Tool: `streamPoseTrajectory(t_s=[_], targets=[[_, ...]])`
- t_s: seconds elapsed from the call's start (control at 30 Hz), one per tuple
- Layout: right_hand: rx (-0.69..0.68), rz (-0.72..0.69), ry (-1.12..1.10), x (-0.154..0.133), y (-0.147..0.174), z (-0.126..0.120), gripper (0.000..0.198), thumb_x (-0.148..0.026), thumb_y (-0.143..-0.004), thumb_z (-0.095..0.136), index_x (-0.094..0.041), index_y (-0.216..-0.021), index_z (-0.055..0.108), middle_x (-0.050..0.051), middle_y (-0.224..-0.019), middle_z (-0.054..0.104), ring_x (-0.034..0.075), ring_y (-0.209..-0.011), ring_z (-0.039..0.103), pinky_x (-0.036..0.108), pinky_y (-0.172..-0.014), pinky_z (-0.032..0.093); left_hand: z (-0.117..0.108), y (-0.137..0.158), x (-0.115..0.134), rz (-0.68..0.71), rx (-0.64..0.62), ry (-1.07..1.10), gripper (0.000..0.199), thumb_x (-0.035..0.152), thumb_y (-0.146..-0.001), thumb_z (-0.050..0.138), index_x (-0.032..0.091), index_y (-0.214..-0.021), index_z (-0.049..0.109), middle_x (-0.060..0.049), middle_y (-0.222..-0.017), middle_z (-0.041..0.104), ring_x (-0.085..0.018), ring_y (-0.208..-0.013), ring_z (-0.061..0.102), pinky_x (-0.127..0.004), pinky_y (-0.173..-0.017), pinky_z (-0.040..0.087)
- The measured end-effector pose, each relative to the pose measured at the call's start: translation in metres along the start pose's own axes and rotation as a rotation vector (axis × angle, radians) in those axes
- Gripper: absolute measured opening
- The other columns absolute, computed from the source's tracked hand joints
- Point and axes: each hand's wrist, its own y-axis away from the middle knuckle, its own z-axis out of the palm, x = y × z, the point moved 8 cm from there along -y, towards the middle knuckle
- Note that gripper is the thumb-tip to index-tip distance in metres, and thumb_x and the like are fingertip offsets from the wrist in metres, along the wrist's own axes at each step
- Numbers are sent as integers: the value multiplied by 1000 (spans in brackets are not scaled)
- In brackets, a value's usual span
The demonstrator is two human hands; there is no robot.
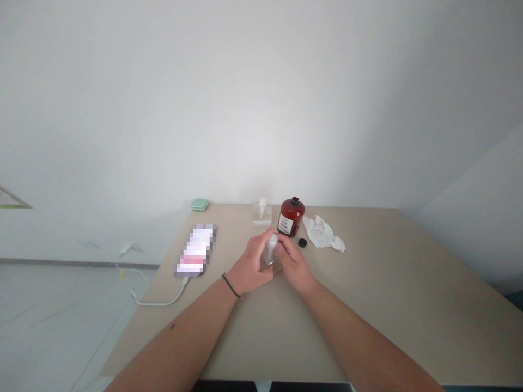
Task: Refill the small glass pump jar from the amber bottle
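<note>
My left hand (251, 267) is wrapped around the near left side of a small clear block-shaped container with a whitish top (270, 251). Against its other side, my right hand (297, 265) is closed, with the thumb at the whitish top. Both hands cover much of the container, so its full shape is hidden. Just beyond them stands an uncapped dark red-brown bottle (292, 215) with a white label. A black cap (302, 243) lies on the table near that bottle. Farther back is a similar clear block container with a white top (262, 212).
A crumpled white tissue (323, 234) lies right of the bottle. On the left are a phone (196, 249) with a white cable (163, 302) and a small green case (200, 204). The beige table (392, 305) meets a white wall (261, 103).
</note>
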Motion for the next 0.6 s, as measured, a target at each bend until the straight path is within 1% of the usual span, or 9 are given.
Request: streamPoseTrajectory(t_s=[0.07, 0.17, 0.27, 0.4, 0.5, 0.6], targets=[[3, -3, -8, 0, 0, -1, 32, -44, -96, 45, -24, -116, 60, 7, -117, 67, 23, -111, 61, 41, -101, 45, 0, 0, 0, 2, -3, -6, 94, 6, -72, 60, 25, -154, 18, -13, -145, 40, -32, -136, 37, -54, -116, 32], [-22, -2, -56, 3, 0, 2, 34, -44, -91, 55, -24, -118, 59, 7, -117, 67, 24, -108, 63, 41, -97, 48, 1, 0, 1, 0, -9, 1, 94, 5, -72, 59, 26, -154, 18, -12, -146, 39, -31, -137, 36, -52, -116, 31], [-24, -13, -39, 6, 0, 3, 36, -42, -88, 62, -25, -120, 59, 7, -119, 66, 24, -109, 63, 43, -98, 48, 1, 0, 1, 1, -5, 6, 94, 4, -71, 59, 26, -153, 18, -12, -146, 40, -31, -137, 36, -52, -116, 32], [-28, -60, 34, 2, -1, 3, 34, -42, -93, 54, -25, -121, 61, 8, -120, 66, 25, -111, 62, 44, -100, 47, 0, 0, 2, 6, 0, 8, 94, 4, -72, 59, 26, -153, 18, -13, -146, 39, -31, -138, 36, -53, -116, 31], [-32, -118, 84, -6, -1, 2, 35, -45, -94, 51, -25, -121, 62, 8, -121, 67, 26, -114, 61, 45, -102, 46, 0, 0, 1, -1, 2, 13, 94, 5, -72, 60, 26, -153, 18, -13, -146, 40, -31, -138, 36, -53, -117, 31], [-33, -145, 122, -11, -2, 2, 35, -44, -95, 49, -24, -121, 62, 9, -124, 66, 26, -117, 59, 46, -104, 44, 0, 0, 2, 1, 2, 9, 94, 5, -72, 60, 26, -153, 18, -13, -146, 40, -32, -138, 36, -54, -117, 30]])
